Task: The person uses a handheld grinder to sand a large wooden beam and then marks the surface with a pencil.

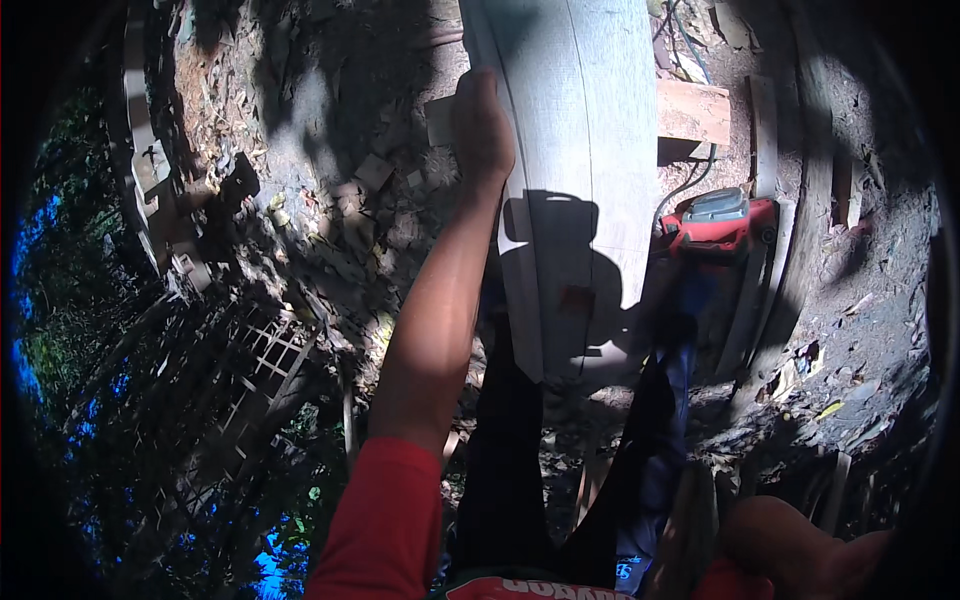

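A wide, pale wooden board [610, 130] stretches away from my legs, with long cracks along its grain and my shadow across its near part. My left hand [485, 130] is closed on the board's left edge, toward the far end; its fingers are partly hidden. Bent at the lower right is my right arm [775, 530], its lower part fading into the dark rim. The right hand itself cannot be made out.
Right of the board sits a red corded power tool [722, 225] with a grey top. Its cable [685, 188] runs beside a wooden block [693, 112] under the board. Long timbers [810, 190] lie farther right. Leaves and wood scraps [375, 172] litter the ground at left.
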